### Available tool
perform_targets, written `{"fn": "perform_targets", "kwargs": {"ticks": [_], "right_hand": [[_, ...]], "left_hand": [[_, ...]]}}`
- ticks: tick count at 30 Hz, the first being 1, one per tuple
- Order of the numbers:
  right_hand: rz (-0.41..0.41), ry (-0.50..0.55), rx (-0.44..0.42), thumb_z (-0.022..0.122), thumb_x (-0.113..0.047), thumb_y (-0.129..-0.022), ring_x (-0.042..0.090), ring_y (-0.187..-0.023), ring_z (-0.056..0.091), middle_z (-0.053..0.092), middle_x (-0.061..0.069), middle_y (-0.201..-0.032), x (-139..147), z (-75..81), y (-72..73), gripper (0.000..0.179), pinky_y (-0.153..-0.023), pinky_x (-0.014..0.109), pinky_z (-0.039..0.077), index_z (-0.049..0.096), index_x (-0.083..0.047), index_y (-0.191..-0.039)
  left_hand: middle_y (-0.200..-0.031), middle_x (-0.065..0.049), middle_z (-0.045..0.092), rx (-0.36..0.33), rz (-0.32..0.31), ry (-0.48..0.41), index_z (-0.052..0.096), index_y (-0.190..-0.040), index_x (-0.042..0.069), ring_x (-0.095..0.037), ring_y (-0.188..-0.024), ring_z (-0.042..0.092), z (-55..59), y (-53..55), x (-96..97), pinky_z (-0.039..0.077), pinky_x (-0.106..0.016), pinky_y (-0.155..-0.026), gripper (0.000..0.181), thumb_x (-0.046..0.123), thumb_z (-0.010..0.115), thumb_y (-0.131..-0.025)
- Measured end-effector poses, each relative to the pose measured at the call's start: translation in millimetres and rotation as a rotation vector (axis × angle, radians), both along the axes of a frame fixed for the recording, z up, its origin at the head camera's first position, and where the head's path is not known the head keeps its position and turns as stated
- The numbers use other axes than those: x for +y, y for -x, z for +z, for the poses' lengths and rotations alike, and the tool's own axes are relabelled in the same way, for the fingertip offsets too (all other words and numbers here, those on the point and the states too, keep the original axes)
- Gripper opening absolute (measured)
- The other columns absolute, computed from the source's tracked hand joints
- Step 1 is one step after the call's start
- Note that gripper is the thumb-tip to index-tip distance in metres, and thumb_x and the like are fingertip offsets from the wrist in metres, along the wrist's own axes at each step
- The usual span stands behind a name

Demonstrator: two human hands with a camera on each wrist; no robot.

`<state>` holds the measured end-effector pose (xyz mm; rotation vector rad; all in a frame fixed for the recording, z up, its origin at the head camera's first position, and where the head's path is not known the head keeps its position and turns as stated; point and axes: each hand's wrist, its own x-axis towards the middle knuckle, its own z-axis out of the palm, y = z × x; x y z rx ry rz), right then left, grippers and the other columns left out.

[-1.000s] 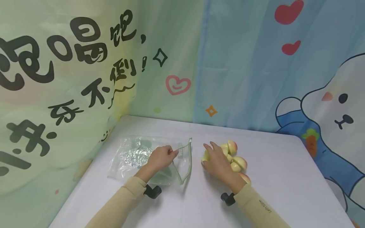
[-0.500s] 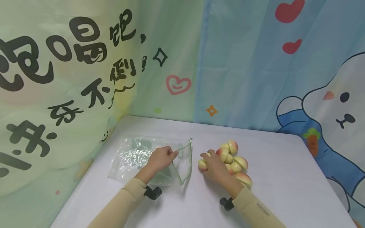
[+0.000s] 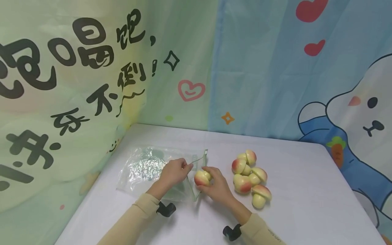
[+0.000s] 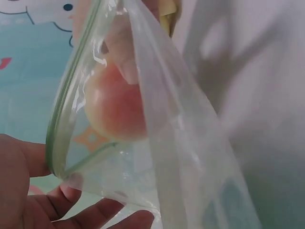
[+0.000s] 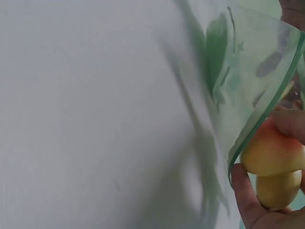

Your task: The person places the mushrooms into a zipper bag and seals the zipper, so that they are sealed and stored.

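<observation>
My left hand (image 3: 174, 172) pinches the upper edge of a clear zip bag (image 3: 134, 172) with a green rim, which lies on the table with its mouth held apart toward the right. At that mouth, my right hand (image 3: 218, 186) grips a toy mushroom (image 3: 201, 178), its cap yellow flushed with red. Seen from the left wrist, the red cap (image 4: 112, 107) shows within the green-edged opening, partly behind clear plastic. The right wrist view has the cap and pale stem of the mushroom (image 5: 274, 155) between thumb and fingers, a fingertip right at the green rim (image 5: 267, 112).
Several more yellow-and-red toy mushrooms (image 3: 245, 185) lie clustered on the white table (image 3: 300, 190), right of my right hand. Printed cloth backdrops (image 3: 260, 85) rise behind the table and along its left side.
My right hand has picked a mushroom from the left of the cluster and carried it left to the bag's mouth. My left hand stays at the bag's edge.
</observation>
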<state>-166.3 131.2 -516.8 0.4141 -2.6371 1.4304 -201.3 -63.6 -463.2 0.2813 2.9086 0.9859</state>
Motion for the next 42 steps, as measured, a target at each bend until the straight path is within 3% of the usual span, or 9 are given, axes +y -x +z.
{"fn": "perform_targets", "kwargs": {"ticks": [10,17,24,29,34,39,42], "right_hand": [[0.038,-0.009,0.009,0.086,-0.014,-0.073,0.036,-0.118,0.054,0.052,0.021,-0.133,-9,-6.5,8.9,0.069,-0.099,0.053,0.045,0.053,-0.002,-0.133],[0.068,-0.043,-0.051,0.083,-0.008,-0.073,0.031,-0.114,0.054,0.05,0.016,-0.133,-15,-7.9,15.2,0.063,-0.097,0.047,0.046,0.056,-0.005,-0.13],[0.115,-0.078,-0.066,0.08,-0.006,-0.073,0.031,-0.114,0.054,0.049,0.016,-0.134,-17,-10.0,14.9,0.07,-0.096,0.048,0.046,0.051,-0.003,-0.136],[0.105,-0.068,-0.046,0.082,-0.01,-0.074,0.036,-0.121,0.051,0.046,0.02,-0.137,-16,-9.1,13.6,0.074,-0.101,0.051,0.043,0.049,-0.001,-0.139],[0.065,-0.072,-0.005,0.083,-0.011,-0.074,0.038,-0.124,0.05,0.049,0.021,-0.135,-14,-6.6,12.7,0.067,-0.103,0.053,0.043,0.054,-0.001,-0.133],[0.072,-0.045,0.007,0.083,-0.008,-0.073,0.038,-0.124,0.051,0.052,0.02,-0.133,-12,-6.1,11.1,0.059,-0.103,0.054,0.043,0.059,-0.004,-0.127],[0.072,-0.053,0.02,0.082,-0.007,-0.073,0.037,-0.123,0.052,0.053,0.019,-0.132,-11,-7.0,10.7,0.058,-0.103,0.053,0.043,0.059,-0.004,-0.126]], "left_hand": [[-0.061,0.003,0.053,0.049,0.04,-0.032,0.057,-0.074,0.015,-0.011,-0.05,0.044,6.0,-4.7,2.9,0.034,-0.025,-0.044,0.03,0.037,0.059,-0.094],[-0.063,0.003,0.055,0.071,0.046,-0.065,0.057,-0.074,0.014,-0.01,-0.049,0.045,5.7,-5.8,4.6,0.035,-0.024,-0.042,0.03,0.036,0.06,-0.094],[-0.067,0.002,0.056,0.083,0.066,-0.105,0.057,-0.074,0.013,-0.01,-0.051,0.047,5.0,-5.2,4.3,0.037,-0.024,-0.044,0.028,0.033,0.062,-0.094],[-0.068,0.002,0.054,0.105,0.071,-0.081,0.057,-0.074,0.013,-0.011,-0.053,0.046,3.5,-4.4,3.1,0.037,-0.025,-0.045,0.028,0.033,0.062,-0.094],[-0.067,0.002,0.053,0.135,0.067,-0.054,0.059,-0.073,0.013,-0.011,-0.054,0.046,-2.1,-1.5,2.5,0.038,-0.025,-0.046,0.029,0.032,0.062,-0.094],[-0.068,0.002,0.054,0.068,0.029,-0.027,0.057,-0.076,0.013,-0.012,-0.055,0.047,-4.4,-4.7,6.2,0.038,-0.026,-0.045,0.04,0.05,0.063,-0.09],[-0.07,0.002,0.054,0.044,-0.015,0.023,0.055,-0.078,0.013,-0.013,-0.055,0.047,-3.6,-6.6,9.4,0.039,-0.026,-0.045,0.041,0.051,0.066,-0.087]]}}
